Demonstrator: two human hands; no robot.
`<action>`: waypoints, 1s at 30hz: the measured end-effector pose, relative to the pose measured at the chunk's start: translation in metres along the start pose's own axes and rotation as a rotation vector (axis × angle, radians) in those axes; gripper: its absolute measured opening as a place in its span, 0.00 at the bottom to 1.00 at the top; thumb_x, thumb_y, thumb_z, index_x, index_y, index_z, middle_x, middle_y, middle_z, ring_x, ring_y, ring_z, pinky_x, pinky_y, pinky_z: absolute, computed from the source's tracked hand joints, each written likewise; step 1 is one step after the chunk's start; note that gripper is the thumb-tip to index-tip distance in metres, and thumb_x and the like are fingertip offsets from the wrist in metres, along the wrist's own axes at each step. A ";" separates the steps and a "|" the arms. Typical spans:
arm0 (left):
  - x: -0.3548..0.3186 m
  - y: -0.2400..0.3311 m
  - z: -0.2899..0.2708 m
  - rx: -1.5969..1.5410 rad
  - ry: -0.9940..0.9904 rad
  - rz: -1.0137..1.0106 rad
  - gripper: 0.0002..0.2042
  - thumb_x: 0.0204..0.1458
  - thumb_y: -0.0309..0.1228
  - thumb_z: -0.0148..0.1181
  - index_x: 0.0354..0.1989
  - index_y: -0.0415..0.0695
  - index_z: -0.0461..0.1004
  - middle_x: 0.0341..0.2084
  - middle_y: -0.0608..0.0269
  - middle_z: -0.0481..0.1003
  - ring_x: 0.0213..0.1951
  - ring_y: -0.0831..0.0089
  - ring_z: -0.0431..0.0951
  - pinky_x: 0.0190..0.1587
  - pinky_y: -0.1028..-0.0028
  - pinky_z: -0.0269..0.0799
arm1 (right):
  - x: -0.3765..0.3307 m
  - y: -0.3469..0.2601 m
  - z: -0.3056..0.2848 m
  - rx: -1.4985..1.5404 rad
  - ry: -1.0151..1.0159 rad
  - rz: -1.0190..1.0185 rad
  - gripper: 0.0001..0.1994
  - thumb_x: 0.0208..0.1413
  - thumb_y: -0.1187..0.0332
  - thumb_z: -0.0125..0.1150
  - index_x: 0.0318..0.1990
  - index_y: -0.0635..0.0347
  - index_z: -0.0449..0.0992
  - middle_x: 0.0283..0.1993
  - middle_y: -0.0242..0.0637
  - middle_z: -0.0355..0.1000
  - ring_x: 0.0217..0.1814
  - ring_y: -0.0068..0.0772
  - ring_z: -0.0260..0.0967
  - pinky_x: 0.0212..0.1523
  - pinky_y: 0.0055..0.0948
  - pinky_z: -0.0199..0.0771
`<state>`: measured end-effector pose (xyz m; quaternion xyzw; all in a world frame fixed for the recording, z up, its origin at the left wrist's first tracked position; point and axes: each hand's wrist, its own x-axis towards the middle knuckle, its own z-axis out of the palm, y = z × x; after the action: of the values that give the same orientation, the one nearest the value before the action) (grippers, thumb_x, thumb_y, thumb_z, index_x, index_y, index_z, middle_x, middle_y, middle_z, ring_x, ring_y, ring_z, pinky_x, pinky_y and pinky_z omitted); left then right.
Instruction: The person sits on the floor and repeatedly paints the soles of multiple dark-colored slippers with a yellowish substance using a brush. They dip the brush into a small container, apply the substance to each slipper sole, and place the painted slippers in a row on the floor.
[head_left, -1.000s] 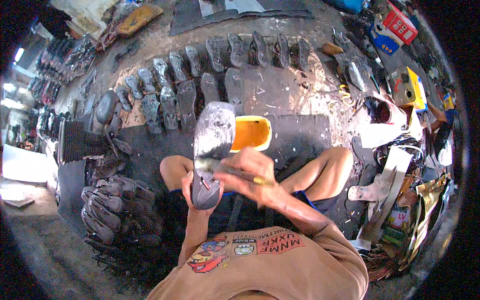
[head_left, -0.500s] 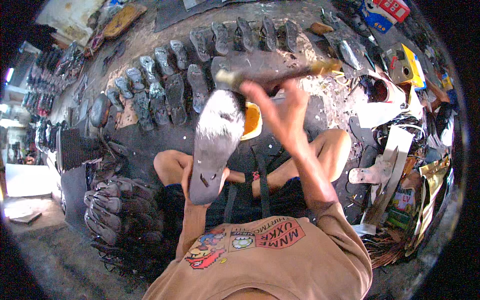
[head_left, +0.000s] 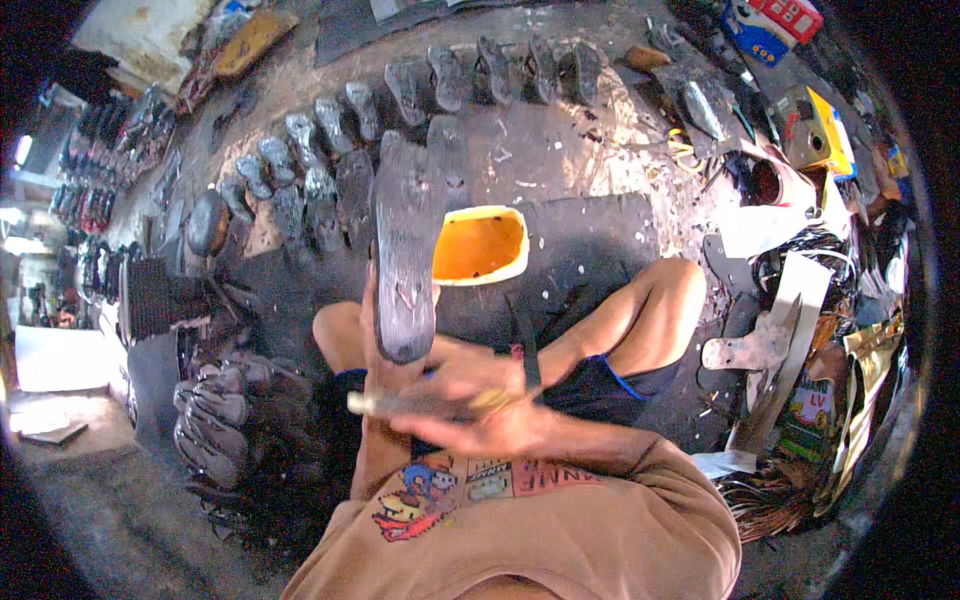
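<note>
A long dark grey shoe sole (head_left: 405, 235) stands upright in front of me, its coated face wet and streaked. My left hand (head_left: 369, 305) is closed around its heel end from behind, fingertips showing at both edges. Just below the heel, my right hand (head_left: 490, 405) is blurred by motion and grips a brush (head_left: 385, 404) whose pale tip points left. The brush is apart from the sole. Right behind the sole sits a pale-rimmed tub (head_left: 522, 232) of orange-yellow liquid, its left side partly covered by the sole.
Rows of dark soles (head_left: 405, 92) lie on the floor ahead. A heap of dark soles (head_left: 215, 420) is at my left. To the right are a tan sole-shaped piece (head_left: 745, 348), a long pale strip (head_left: 785, 350), white paper (head_left: 755, 230) and a yellow box (head_left: 832, 135).
My right hand has swept the brush from beyond the sole's far end down toward me, below the heel. The sole has tilted upright and shifted slightly left, uncovering more of the tub.
</note>
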<state>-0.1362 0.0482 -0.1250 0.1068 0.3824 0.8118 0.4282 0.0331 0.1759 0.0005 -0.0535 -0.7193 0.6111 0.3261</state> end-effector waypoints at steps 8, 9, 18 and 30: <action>0.001 -0.001 0.052 -0.028 0.087 0.038 0.21 0.69 0.46 0.50 0.59 0.43 0.74 0.52 0.54 0.80 0.52 0.63 0.81 0.58 0.60 0.78 | 0.013 0.022 -0.028 -0.265 0.149 0.079 0.13 0.52 0.60 0.76 0.35 0.61 0.85 0.31 0.42 0.82 0.29 0.35 0.81 0.34 0.35 0.81; -0.004 -0.007 0.052 0.310 0.066 0.141 0.21 0.68 0.45 0.49 0.58 0.41 0.74 0.52 0.52 0.80 0.52 0.61 0.81 0.57 0.60 0.79 | 0.031 0.032 -0.042 -0.375 0.233 0.097 0.13 0.53 0.61 0.76 0.34 0.62 0.86 0.30 0.43 0.83 0.28 0.36 0.81 0.32 0.35 0.81; 0.021 0.000 0.063 -0.046 0.121 0.127 0.19 0.68 0.44 0.50 0.58 0.44 0.76 0.49 0.54 0.81 0.48 0.59 0.83 0.55 0.59 0.80 | -0.043 -0.001 -0.007 -0.154 -0.370 -0.238 0.17 0.40 0.70 0.77 0.42 0.55 0.85 0.32 0.33 0.78 0.36 0.30 0.80 0.35 0.33 0.79; 0.019 0.012 0.105 -0.296 0.089 0.076 0.21 0.70 0.46 0.49 0.64 0.49 0.72 0.54 0.59 0.79 0.51 0.64 0.81 0.56 0.63 0.79 | -0.006 0.029 -0.025 -0.230 0.146 0.354 0.12 0.52 0.63 0.78 0.34 0.62 0.84 0.34 0.42 0.82 0.34 0.26 0.80 0.33 0.28 0.80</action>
<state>-0.1027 0.1139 -0.0473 0.0211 0.2730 0.8789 0.3907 0.0417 0.2017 -0.0273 -0.2598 -0.7383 0.5670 0.2569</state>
